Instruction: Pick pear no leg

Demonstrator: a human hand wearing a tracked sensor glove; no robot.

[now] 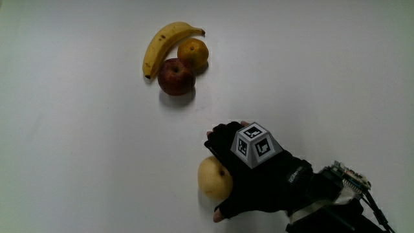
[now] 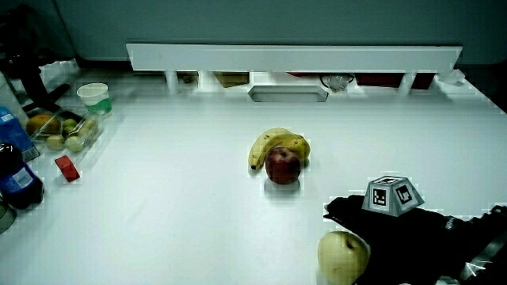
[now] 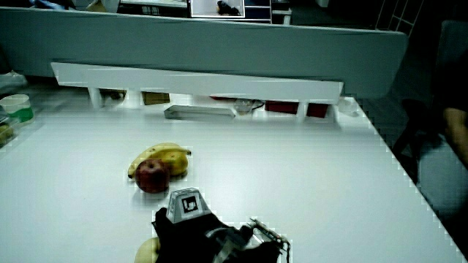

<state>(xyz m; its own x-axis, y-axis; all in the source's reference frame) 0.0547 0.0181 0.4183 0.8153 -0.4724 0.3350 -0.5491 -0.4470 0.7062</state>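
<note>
Pear (image 1: 214, 177) on white table (image 1: 77, 149), hand (image 1: 259, 181) curled around it; no legible writing

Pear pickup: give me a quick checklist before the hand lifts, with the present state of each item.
1. Hand at pear: ok, it covers one side of it.
2. Fingers closed on pear: cannot tell.
3. Pear on table: ok, not lifted yet.
4. Apple, orange and banana apart from pear: ok, clustered farther from the person.
5. Space around pear: ok, bare table beside it.
</note>
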